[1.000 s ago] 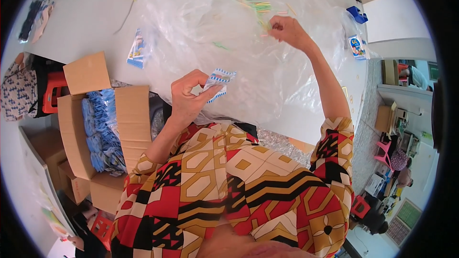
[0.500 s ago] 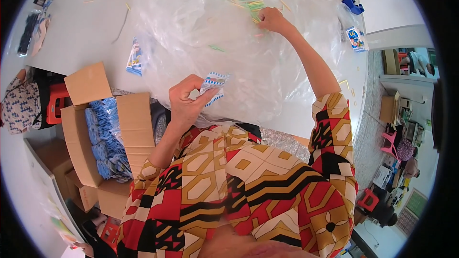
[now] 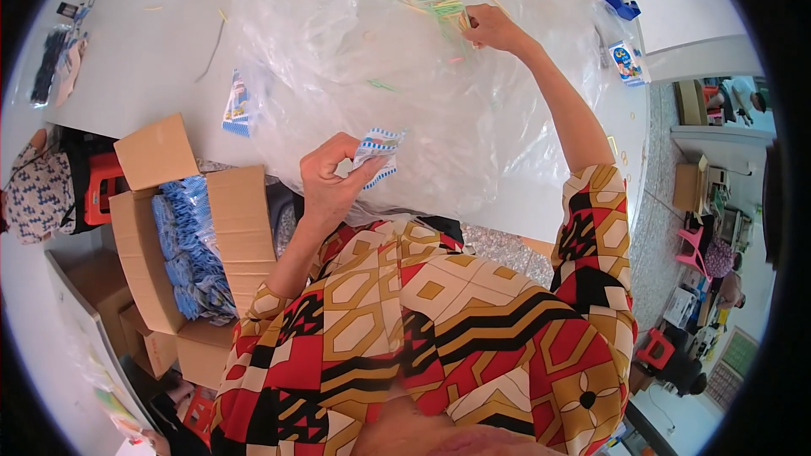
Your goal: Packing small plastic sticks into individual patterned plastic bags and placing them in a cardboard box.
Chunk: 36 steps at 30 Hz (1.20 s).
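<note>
The left hand (image 3: 331, 176) has thumb and fingers closed in a pinch on a small blue-and-white packet (image 3: 378, 149), held up above the clear plastic sheet (image 3: 338, 59) just in front of the person's body. The thumb lies across the packet's face, and both striped ends show past the grip. From where I stand it looks light and thin-walled, a slick wrapper that would crease under a hard squeeze and could slide if held too loosely. I'd take it as this hand does — at the side, thumb against fingers — with no need for much force.

The right hand (image 3: 492, 28) is stretched out at the far part of the sheet, its fingers drawn together right at the edge of a loose heap of thin coloured sticks (image 3: 441, 6), green and yellow mostly. Whether it has hold of one, I can't tell from here. The sticks look very light and fairly stiff, slim enough to roll or bend if pressed; a fingertip pinch near the middle of one should suit best. The sheet beneath them is soft and rumpled, so it would probably shift with any drag.

Another striped packet (image 3: 237, 105) lies by the sheet's left edge, and below it an open cardboard box (image 3: 139, 245) holds plenty of blue packets (image 3: 190, 245).
</note>
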Each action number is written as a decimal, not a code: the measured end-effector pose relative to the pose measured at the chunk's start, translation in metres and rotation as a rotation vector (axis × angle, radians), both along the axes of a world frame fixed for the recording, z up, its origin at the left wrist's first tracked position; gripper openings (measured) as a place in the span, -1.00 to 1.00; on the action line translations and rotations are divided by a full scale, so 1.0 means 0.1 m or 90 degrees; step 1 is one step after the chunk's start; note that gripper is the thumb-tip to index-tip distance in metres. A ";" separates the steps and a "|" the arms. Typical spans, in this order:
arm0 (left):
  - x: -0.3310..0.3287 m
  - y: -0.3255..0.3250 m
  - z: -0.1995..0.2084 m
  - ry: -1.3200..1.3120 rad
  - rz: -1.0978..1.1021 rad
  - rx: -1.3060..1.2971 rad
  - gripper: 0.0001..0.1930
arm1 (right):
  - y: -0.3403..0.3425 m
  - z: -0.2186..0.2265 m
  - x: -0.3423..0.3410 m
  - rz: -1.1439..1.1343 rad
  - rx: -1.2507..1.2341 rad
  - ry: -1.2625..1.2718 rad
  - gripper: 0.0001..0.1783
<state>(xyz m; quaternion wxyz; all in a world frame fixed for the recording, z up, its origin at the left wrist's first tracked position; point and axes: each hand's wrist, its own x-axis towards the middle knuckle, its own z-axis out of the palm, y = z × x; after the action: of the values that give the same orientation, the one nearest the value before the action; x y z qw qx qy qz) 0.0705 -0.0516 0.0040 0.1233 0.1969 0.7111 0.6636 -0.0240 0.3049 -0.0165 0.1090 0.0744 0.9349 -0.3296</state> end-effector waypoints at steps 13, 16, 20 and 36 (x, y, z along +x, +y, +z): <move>0.01 0.02 0.01 0.000 -0.010 0.012 -0.92 | -0.10 -0.13 0.29 0.240 0.262 -0.013 -0.83; 0.02 0.03 0.01 0.013 -0.006 0.001 -0.92 | -0.12 -0.17 0.31 0.291 0.256 0.048 -0.78; 0.02 0.03 0.00 0.009 0.001 0.005 -0.91 | -0.15 -0.12 0.29 0.315 0.262 0.041 -0.78; -0.07 0.17 -0.01 0.038 -0.018 -0.003 -0.89 | 0.01 -0.21 0.39 0.029 -0.051 0.197 -0.82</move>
<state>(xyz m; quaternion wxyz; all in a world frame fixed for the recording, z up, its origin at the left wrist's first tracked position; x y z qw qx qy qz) 0.0631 -0.0343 0.0032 0.1119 0.2262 0.7131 0.6540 0.0155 0.3062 -0.0375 -0.0262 -0.0029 0.9281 -0.3714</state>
